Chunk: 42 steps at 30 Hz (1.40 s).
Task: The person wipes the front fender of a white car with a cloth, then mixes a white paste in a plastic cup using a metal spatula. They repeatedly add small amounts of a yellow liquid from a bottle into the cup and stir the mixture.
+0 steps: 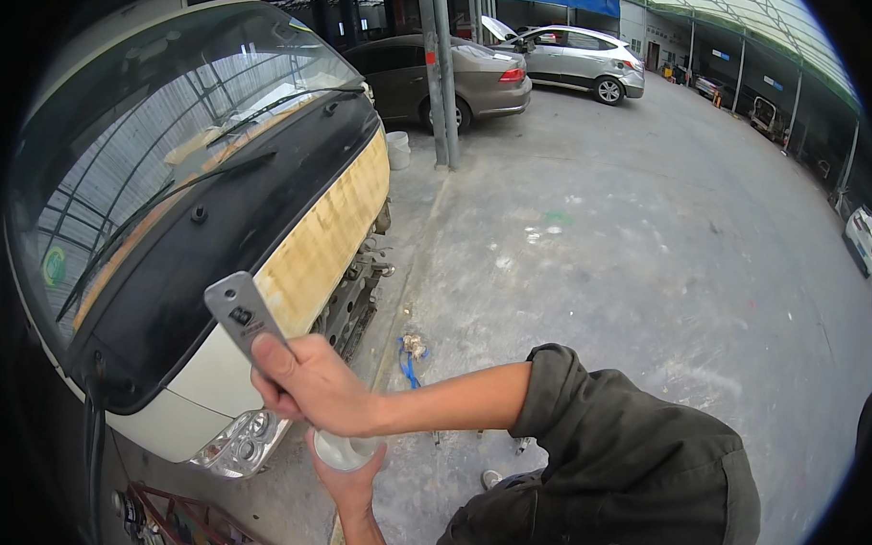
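Observation:
My right hand (322, 382) is closed around a flat grey tool (243, 309) with a hole in its upper end, shaped like a putty knife handle. The tool slants up to the left, and its lower end is hidden behind the hand. Just below, my left hand (350, 483) grips a small whitish cup (341, 452). Its top is partly covered by my right wrist, and what is inside cannot be made out. Both hands are held in front of a van (186, 418) whose front panel (327, 232) is patchy yellow and cream.
The van's headlight (241, 442) sits close to my left hand. Behind stand a grey post (438, 90), a white bucket (398, 151), a brown car (395, 79) and a silver car (587, 59). A blue strap (408, 363) lies on the concrete floor (629, 241). A red frame (192, 523) is lower left.

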### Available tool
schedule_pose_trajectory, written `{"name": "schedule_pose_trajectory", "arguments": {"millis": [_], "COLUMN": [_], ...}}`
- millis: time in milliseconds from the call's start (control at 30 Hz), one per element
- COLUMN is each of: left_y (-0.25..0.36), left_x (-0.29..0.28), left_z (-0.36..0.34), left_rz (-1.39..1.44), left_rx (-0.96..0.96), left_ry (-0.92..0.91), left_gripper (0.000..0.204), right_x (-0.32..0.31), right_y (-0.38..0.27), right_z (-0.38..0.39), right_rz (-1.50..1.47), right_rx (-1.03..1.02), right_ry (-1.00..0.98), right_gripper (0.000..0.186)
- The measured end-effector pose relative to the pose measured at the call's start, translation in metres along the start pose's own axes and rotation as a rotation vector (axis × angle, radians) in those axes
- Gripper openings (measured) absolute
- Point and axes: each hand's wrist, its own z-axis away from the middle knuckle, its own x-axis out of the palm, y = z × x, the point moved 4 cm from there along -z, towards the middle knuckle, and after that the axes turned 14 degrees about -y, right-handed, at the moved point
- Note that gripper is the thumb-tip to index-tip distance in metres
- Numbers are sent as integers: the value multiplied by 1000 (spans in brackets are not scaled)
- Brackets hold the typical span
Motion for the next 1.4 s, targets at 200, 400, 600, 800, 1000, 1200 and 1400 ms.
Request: {"name": "schedule_pose_trajectory", "arguments": {"millis": [200, 400, 600, 800, 1000, 1200, 1400], "left_y": [-6, 10, 10, 23, 3, -4, 28], "left_x": [2, -6, -1, -2, -15, -28, -37], "left_z": [4, 0, 2, 7, 19, 16, -5], "left_rz": [72, 29, 177, 89, 39, 134, 496], "left_rx": [-162, -30, -45, 23, -37, -90, -44], "left_ry": [-38, 19, -19, -14, -15, -133, -906], "left_gripper": [95, 92, 97, 70, 90, 92, 90], "right_x": [20, 26, 6, -4, 5, 41, 53], "right_y": [9, 31, 20, 20, 13, 16, 13], "right_z": [13, 23, 23, 13, 1, 11, -20], "right_rz": [94, 128, 102, 44, -55, -98, -261], "right_rx": [20, 16, 80, 28, 10, 134, 251], "right_ry": [-47, -167, -71, -35, -62, -486, -587], "right_gripper": [60, 62, 65, 65, 66, 76, 78]}}
